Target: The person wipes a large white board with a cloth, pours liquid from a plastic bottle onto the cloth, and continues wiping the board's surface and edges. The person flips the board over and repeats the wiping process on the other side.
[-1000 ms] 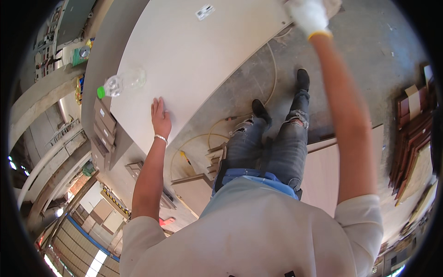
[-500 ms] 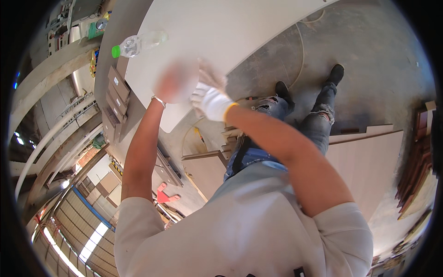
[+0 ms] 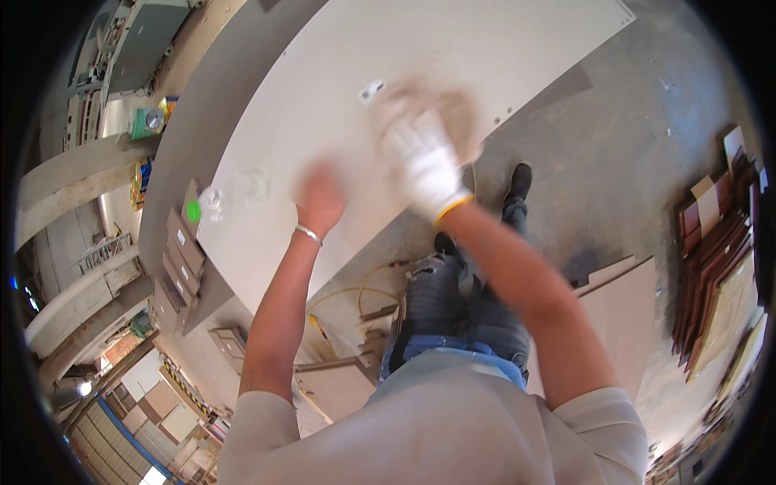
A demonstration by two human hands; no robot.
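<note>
A large pale panel (image 3: 323, 97) lies in front of me. Over its right part, my right hand (image 3: 424, 166), in a white knitted glove with a yellow cuff, presses on a crumpled beige-brown rag (image 3: 457, 121). Both glove and rag are blurred by motion. My left hand (image 3: 322, 194), bare and wearing a silver bracelet, is over the near left part of the panel; its fingers are smeared. A small white label (image 3: 372, 90) shows on the panel beside the rag. At the left lies a clear plastic bottle (image 3: 212, 204) with a green cap.
Brown boards (image 3: 184, 246) are stacked along the left side. Flat boards (image 3: 618, 315) lie on the floor at my right, and dark red-brown panels (image 3: 711, 275) stand farther right. A yellowish hose (image 3: 364, 283) runs across the floor near my legs.
My hands were close together and have moved apart. The right hand has gone right and farther out over the panel with the rag. My view has shifted, showing more of the panel.
</note>
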